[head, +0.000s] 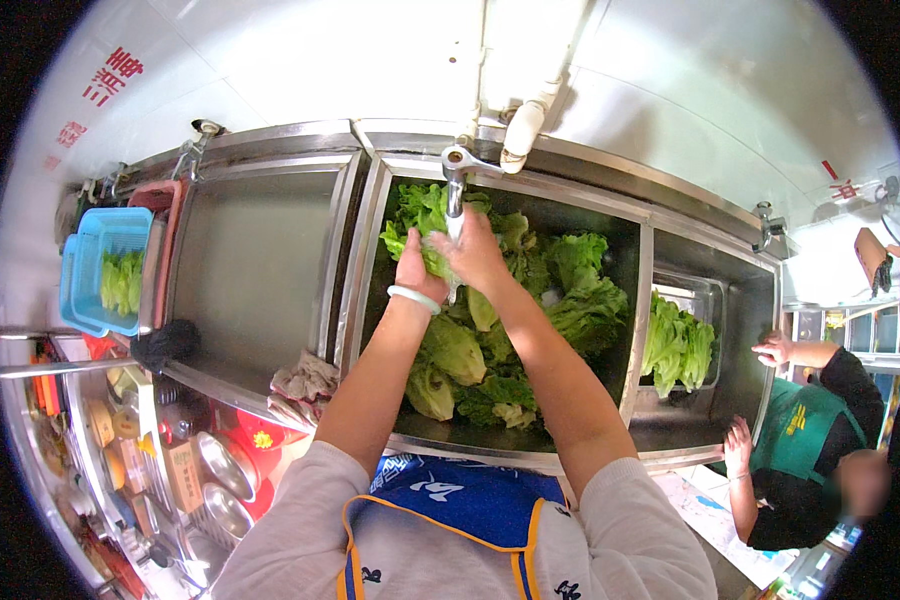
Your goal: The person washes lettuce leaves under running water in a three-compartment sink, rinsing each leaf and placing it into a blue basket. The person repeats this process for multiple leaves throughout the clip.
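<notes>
Under the running tap (455, 180) my two hands are close together in the middle sink basin. My left hand (420, 274), with a pale bangle at its wrist, is around some green lettuce (414, 214) whose leaves spread beyond it. Facing it is my right hand (476, 251), its fingers blurred and against the lettuce; whether they grip it is hidden by the water and the blur. Several heads of lettuce (450, 352), cut ends showing on some, fill the middle sink basin (600, 390) around and below my forearms.
The right basin (742, 300) holds a clear tub (720, 289) with lettuce. Beyond it a person in a green apron (799, 424) has a hand on the rim. Left are another basin (255, 262), a rag (304, 386), blue baskets (139, 217) with lettuce, and metal bowls (225, 465) below.
</notes>
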Available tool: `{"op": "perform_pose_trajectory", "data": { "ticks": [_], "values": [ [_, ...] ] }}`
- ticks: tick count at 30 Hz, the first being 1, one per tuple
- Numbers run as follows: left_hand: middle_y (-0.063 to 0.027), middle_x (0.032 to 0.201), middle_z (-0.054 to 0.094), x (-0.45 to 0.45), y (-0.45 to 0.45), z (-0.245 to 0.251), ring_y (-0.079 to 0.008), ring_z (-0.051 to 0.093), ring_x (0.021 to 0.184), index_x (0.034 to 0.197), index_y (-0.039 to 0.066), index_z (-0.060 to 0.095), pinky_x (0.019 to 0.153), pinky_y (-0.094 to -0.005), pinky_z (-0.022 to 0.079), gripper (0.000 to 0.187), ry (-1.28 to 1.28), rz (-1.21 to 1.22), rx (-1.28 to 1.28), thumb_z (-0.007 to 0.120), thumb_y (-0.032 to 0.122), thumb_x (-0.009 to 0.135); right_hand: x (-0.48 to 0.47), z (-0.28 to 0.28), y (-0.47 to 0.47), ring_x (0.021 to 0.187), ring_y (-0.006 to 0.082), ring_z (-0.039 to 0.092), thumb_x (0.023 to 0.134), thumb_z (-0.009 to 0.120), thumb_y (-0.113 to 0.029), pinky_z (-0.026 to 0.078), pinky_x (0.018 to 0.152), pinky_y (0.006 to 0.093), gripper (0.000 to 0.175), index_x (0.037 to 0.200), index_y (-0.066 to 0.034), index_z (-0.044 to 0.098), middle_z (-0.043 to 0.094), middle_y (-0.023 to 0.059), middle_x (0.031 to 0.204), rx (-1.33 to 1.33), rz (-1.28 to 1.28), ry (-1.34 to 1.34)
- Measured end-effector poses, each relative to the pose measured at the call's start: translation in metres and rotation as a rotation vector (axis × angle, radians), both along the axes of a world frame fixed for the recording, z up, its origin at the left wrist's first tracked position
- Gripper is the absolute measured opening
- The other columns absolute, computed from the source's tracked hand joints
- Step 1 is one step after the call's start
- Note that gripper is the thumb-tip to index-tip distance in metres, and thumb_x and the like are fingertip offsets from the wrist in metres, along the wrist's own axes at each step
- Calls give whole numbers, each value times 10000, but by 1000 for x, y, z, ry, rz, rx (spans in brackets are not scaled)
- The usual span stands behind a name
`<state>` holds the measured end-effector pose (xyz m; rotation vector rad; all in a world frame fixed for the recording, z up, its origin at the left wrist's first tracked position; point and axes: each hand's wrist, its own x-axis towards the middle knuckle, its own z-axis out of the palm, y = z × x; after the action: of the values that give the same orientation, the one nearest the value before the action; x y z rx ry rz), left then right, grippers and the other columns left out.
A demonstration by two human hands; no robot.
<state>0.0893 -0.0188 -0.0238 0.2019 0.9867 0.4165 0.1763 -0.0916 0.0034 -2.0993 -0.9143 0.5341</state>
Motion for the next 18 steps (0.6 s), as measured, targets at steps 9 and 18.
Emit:
{"op": "perform_pose_trajectory", "data": {
  "ticks": [9, 18],
  "values": [
    [-60, 1207, 637, 25, -10, -14, -263, 605, 1089, 1273, 169, 576, 952, -471, 485, 515, -297, -245, -102, 453, 555, 955, 4, 55, -14, 860, 328, 665, 892, 537, -153, 551, 689, 435, 314, 1151, 22, 510, 616, 203, 991, -257, 184, -299],
    [-26, 1087, 648, 18, -12, -52, -179, 637, 843, 1292, 68, 537, 655, -359, 539, 382, 276, -327, 187, 583, 229, 948, 32, 95, -80, 776, 294, 680, 781, 624, -123, 540, 607, 416, 284, 1063, -89, 632, 655, 102, 891, -447, 319, -482]
  ]
}}
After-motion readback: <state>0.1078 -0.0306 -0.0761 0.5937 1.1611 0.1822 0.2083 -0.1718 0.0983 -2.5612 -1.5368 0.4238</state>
